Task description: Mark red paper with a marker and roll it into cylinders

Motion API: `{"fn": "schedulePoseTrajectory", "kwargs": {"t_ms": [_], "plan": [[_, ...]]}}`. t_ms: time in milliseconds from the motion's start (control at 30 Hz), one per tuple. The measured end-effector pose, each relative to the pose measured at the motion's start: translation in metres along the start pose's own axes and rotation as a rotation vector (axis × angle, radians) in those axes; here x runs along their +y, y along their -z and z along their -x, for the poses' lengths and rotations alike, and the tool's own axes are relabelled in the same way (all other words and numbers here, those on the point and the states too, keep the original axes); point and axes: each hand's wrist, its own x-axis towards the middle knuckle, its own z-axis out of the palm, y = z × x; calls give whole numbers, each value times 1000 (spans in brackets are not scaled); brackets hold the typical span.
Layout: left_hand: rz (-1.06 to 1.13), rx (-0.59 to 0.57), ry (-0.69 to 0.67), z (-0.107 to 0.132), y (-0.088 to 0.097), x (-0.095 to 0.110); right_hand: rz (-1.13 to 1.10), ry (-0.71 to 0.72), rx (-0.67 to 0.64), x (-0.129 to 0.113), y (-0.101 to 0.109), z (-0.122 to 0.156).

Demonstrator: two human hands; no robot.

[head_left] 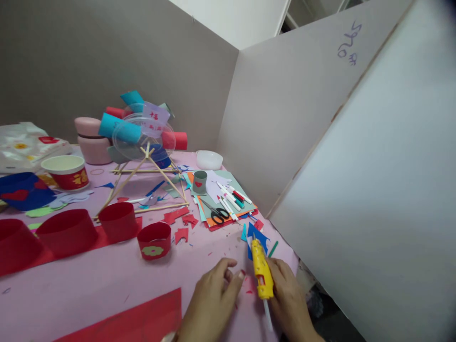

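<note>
My right hand (290,297) is wrapped around a yellow hot glue gun (261,268) near the right edge of the table. Its nozzle points away from me, over blue paper scraps (261,237), and a glue stick (267,314) pokes out of its back end. Left of it, my left hand (215,297) hovers over the pink tabletop with bent fingers, thumb apart from the index finger and nothing between them. Nearest to that hand are a red paper ring with a pale flower (154,242) and a red paper sheet (142,320) at the front.
Several red paper cups (67,232) stand on a red strip at left. Behind is a stick-framed wheel model (147,154) with coloured paper tubes. Markers (231,197) and black-handled scissors (218,214) lie on stacked paper. Grey panels (285,109) wall the back and right.
</note>
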Motion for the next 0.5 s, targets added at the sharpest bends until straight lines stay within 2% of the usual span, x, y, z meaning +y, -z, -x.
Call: {"fn": "schedulePoseTrajectory", "kwargs": {"t_ms": [67,133,333,500], "plan": [[-3,-20,31,-20,-10,7,-24,60,10,3,-2,4],[-9,-42,79,-34,-19,3,-81,84,44,7,-3,8],[-45,-56,197,-49,-30,-15,-344,-74,92,17,5,9],[-75,-11,157,-47,-34,-7,-559,-486,232,2,17,9]]}}
